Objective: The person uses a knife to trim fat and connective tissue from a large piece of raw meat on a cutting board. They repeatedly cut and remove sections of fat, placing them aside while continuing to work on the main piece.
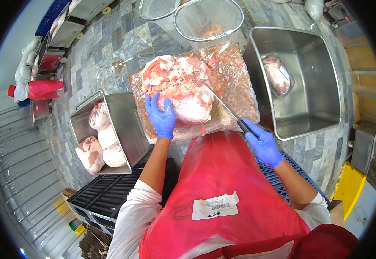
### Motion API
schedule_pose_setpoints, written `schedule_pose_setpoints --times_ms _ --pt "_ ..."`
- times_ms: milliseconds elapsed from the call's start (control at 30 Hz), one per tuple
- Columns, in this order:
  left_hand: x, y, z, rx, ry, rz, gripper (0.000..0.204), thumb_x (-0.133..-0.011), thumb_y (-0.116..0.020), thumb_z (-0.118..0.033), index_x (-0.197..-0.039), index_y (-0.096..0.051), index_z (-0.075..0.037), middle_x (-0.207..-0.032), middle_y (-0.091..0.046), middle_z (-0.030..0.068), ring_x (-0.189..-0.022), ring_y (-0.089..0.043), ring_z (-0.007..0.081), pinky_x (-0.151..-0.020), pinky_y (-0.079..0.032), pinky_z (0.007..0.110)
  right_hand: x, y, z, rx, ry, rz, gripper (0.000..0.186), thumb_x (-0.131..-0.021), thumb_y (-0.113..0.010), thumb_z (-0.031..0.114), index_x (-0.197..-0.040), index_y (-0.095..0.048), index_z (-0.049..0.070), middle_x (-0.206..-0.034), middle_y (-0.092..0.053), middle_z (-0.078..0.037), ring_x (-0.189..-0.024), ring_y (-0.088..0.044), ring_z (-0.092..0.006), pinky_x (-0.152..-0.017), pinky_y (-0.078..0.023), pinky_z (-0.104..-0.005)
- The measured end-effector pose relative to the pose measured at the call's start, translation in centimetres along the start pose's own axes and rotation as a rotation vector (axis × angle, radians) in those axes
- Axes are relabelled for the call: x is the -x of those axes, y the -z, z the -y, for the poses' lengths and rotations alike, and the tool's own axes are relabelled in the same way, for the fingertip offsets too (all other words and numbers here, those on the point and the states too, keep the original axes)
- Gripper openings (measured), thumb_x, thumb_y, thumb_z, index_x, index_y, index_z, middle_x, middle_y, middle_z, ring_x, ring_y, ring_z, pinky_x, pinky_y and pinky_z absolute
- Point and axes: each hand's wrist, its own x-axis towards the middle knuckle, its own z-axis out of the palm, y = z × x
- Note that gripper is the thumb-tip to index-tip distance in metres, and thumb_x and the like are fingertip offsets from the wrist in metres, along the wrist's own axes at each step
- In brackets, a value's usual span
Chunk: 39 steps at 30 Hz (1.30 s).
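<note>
A large piece of raw meat [190, 105] with ragged pink fat on top lies on a plastic-wrapped board [235, 97] in front of me. My left hand [161, 117], in a blue glove, rests on its near left side with the fingers spread. In my gloved right hand [263, 144] is a knife [224, 105], gripped by its black handle. The blade slants up and left, and its tip reaches the meat's right side. Small red scraps [224, 77] are strewn over the board's right part.
A steel tub [132, 134] on the left holds several pieces of meat [90, 154]. The deep steel tub [313, 95] on the right contains one wrapped piece [277, 75]. Beyond the board stand clear bag-lined bins [188, 28]. Another person in a red apron [45, 89] is far left.
</note>
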Motion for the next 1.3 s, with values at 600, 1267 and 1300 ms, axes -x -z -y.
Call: schedule_pose_setpoints --times_ms 600,1267,1300 --pt "-1.6 0.2 -1.6 -0.091 0.044 0.105 0.053 -0.094 -0.075 -0.036 -0.130 -0.064 0.002 -0.143 -0.042 0.0366 -0.131 -0.049 0.0513 -0.114 -0.040 0.055 -3.5 -4.0 5.0 1.158 0.210 -0.039 0.054 -0.101 -0.064 0.029 -0.154 -0.053 0.022 -0.080 -0.068 -0.017 -0.068 -0.069 -0.0369 -0.060 -0.055 -0.0501" --pt "-3.7 0.5 -3.8 -0.240 -0.424 0.175 0.040 -0.087 -0.080 -0.036 -0.110 -0.074 -0.003 -0.127 -0.065 0.0241 -0.119 -0.060 0.0420 -0.102 -0.047 0.049 -4.6 -2.3 -3.5 -0.656 -0.293 0.087 0.046 -0.109 -0.061 0.023 -0.153 -0.056 0.014 -0.069 -0.053 0.003 -0.051 -0.045 -0.0055 -0.041 -0.036 -0.0245" --pt "-3.9 0.0 -4.3 -0.232 -0.411 0.219 0.039 -0.087 -0.080 -0.037 -0.107 -0.075 -0.003 -0.122 -0.067 0.0218 -0.116 -0.061 0.0410 -0.100 -0.047 0.049 -4.4 -1.5 -2.8 -0.785 -0.284 0.062 0.047 -0.109 -0.061 0.023 -0.154 -0.055 0.014 -0.069 -0.051 0.003 -0.050 -0.042 -0.0051 -0.041 -0.034 -0.0228"
